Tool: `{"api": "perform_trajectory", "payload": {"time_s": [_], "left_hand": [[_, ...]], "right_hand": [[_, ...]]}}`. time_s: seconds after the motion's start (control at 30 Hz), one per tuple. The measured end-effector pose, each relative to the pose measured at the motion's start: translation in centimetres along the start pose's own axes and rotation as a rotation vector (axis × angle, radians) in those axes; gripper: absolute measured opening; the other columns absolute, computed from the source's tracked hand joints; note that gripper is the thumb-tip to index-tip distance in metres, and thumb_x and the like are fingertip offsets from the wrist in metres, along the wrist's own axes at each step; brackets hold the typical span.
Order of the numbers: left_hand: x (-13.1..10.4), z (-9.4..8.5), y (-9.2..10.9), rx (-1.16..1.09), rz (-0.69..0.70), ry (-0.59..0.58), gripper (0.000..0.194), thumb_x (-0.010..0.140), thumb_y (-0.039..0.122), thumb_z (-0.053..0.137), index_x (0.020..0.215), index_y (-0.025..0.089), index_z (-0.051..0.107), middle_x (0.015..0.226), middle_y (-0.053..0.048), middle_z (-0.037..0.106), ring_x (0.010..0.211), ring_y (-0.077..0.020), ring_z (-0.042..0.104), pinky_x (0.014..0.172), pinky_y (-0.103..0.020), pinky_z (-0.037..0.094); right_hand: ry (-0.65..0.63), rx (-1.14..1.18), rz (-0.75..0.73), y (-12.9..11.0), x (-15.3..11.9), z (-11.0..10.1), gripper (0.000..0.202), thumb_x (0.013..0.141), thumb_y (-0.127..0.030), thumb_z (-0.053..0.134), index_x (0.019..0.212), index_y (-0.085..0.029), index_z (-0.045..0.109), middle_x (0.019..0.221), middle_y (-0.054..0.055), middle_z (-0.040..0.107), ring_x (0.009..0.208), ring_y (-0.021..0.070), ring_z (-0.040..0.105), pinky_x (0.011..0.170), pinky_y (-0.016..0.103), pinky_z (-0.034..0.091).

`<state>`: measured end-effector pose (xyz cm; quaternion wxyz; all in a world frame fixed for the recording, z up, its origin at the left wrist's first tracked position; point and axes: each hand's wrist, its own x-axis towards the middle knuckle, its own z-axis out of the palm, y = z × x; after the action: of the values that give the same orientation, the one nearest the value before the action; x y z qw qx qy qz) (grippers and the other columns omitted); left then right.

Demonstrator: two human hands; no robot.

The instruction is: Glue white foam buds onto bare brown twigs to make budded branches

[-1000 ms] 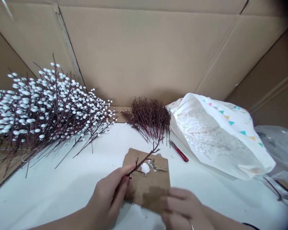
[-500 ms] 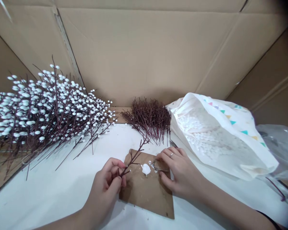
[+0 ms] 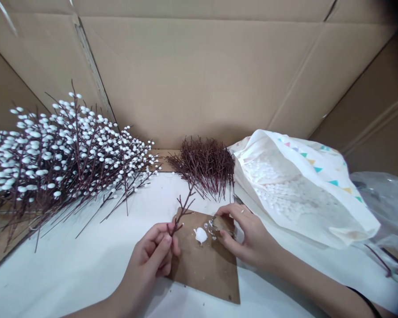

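Note:
My left hand (image 3: 155, 254) pinches a small brown artificial twig (image 3: 185, 207) between thumb and fingers, its bare branches pointing up and away. Beneath it lies a brown cardboard piece (image 3: 205, 274) with a dab of thick white paste (image 3: 200, 235) near its upper middle. My right hand (image 3: 248, 232) rests over the cardboard's right edge, thumb and fingers curled round something thin and greyish that I cannot make out. Small white smears (image 3: 210, 226) lie between the paste and these fingertips.
At left lies a large heap of twigs with white berries (image 3: 76, 150). A bundle of bare brown twigs (image 3: 207, 165) sits at the back. To the right, an open white bag (image 3: 321, 176) holds many white berries. Cardboard walls (image 3: 199, 75) enclose the white table (image 3: 86, 274).
My left hand has turned the twig more upright, and its tip has shifted left. My right hand has moved only slightly, its fingers still at the cardboard's right edge.

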<state>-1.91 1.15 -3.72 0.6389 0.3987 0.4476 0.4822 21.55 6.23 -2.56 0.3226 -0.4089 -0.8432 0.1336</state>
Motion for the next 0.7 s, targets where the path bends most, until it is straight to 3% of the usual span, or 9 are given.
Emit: {"api": "perform_trajectory", "payload": {"time_s": [0.13,0.37,0.57,0.7], "left_hand": [[0.1,-0.2,-0.5,-0.035,-0.097,-0.004,0.027,0.090,0.041,0.056,0.080,0.016,0.057,0.057,0.006,0.049,0.046,-0.0045,0.022,0.043,-0.018,0.015],[-0.2,0.6,-0.6,-0.169,-0.155,0.030,0.030,0.084,0.042,0.065,0.073,0.017,0.054,0.058,0.004,0.053,0.047,-0.0045,0.026,0.045,-0.016,0.022],[-1.0,1.9,-0.8,-0.266,-0.268,0.088,0.042,0.065,0.051,0.079,0.074,0.017,0.056,0.056,0.002,0.057,0.046,-0.0046,0.027,0.044,-0.017,0.022],[-0.9,1.8,-0.7,-0.247,-0.202,0.055,0.042,0.068,0.052,0.077,0.072,0.018,0.053,0.055,0.004,0.055,0.044,-0.0042,0.026,0.044,-0.018,0.021]], "right_hand": [[0.011,0.094,-0.040,-0.1,-0.3,0.5,0.025,0.075,-0.011,0.052,0.098,-0.019,0.052,0.088,0.005,0.058,0.082,0.0194,0.054,0.072,0.032,0.041],[0.036,0.204,0.209,0.2,0.6,1.6,0.010,0.078,-0.014,0.050,0.085,-0.019,0.055,0.074,0.001,0.061,0.067,0.0161,0.056,0.060,0.028,0.042],[0.053,0.237,0.107,0.6,1.3,1.8,0.017,0.079,-0.018,0.053,0.095,-0.019,0.059,0.088,0.005,0.066,0.080,0.0180,0.061,0.071,0.031,0.048],[0.101,0.181,0.009,0.5,0.3,1.8,0.023,0.077,-0.014,0.055,0.099,-0.019,0.058,0.091,0.006,0.063,0.084,0.0187,0.060,0.072,0.031,0.048]]}}
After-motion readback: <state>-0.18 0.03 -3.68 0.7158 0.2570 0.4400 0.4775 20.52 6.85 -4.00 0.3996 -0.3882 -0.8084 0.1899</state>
